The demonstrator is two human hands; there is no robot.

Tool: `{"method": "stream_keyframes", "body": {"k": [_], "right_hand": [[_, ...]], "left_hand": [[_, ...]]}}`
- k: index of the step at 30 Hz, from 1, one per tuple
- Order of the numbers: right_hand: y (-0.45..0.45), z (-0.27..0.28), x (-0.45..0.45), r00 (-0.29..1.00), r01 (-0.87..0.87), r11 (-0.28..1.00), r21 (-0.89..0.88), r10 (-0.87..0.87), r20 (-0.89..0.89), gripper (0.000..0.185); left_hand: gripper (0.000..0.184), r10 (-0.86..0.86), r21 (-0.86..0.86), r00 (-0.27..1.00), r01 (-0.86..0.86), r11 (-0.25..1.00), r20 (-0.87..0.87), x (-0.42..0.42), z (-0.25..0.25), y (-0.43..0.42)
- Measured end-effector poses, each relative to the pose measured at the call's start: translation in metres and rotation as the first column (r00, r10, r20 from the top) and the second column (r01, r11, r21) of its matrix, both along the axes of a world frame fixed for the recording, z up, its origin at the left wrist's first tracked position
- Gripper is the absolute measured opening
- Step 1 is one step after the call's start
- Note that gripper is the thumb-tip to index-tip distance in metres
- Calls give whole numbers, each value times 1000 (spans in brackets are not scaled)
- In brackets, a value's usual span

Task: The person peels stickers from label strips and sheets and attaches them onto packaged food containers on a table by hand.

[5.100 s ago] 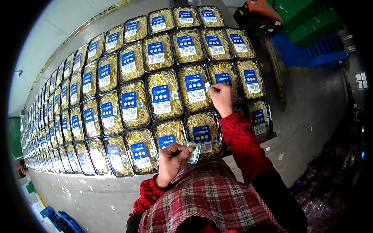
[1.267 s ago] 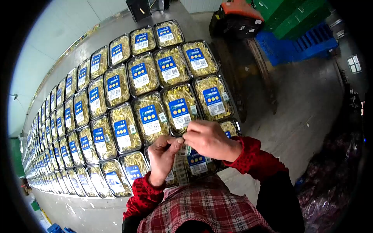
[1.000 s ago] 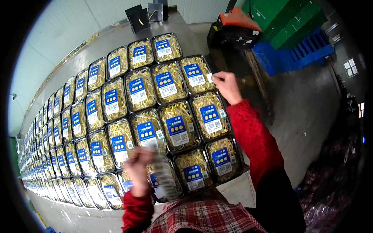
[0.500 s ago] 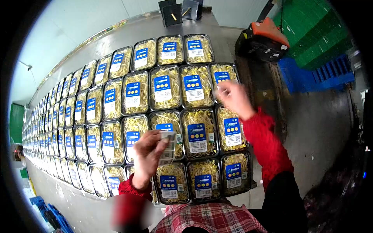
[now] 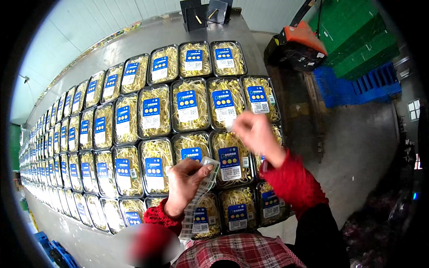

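Note:
My left hand (image 5: 185, 183) pinches a long strip of small printed stickers (image 5: 196, 205), which hangs down over the front trays. My right hand (image 5: 257, 134), blurred, has its fingers drawn together above a tray of bean sprouts (image 5: 225, 96) in the second row from the back. Whether a sticker is between those fingertips I cannot make out. At the right end of that row, a tray (image 5: 259, 96) carries a small sticker (image 5: 271, 99) beside its blue-and-white label. Nearer me, another sprout tray (image 5: 230, 156) also bears a small sticker at its label's edge.
Rows of black sprout trays (image 5: 154, 107) cover much of the metal table (image 5: 163, 31) and run far to the left. Dark stands (image 5: 196, 18) rest at its back edge. An orange-and-black machine (image 5: 299, 44), green crates (image 5: 353, 40) and a blue pallet (image 5: 357, 87) are on the right.
My right hand has moved left and nearer me from the right-end tray, where a small sticker now shows. My left hand has shifted right and down, and more of the sticker strip is visible.

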State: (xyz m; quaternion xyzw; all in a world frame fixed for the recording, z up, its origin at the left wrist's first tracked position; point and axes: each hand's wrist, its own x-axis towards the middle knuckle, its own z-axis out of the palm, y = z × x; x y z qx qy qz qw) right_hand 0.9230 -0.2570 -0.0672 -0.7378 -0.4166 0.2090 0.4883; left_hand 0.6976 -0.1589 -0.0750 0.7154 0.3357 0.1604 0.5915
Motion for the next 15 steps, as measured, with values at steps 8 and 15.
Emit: {"method": "stream_keyframes", "body": {"k": [8,15], "right_hand": [[46,-75,81,883,330,917,-226,-215,417,16],[57,-39,72,714,436,744,-506,57,698,21]], "left_hand": [[14,40,-193,999,-34,981,24,-12,1,-5],[17,107,-14,983,-106,994,147,-23,6,11]]}}
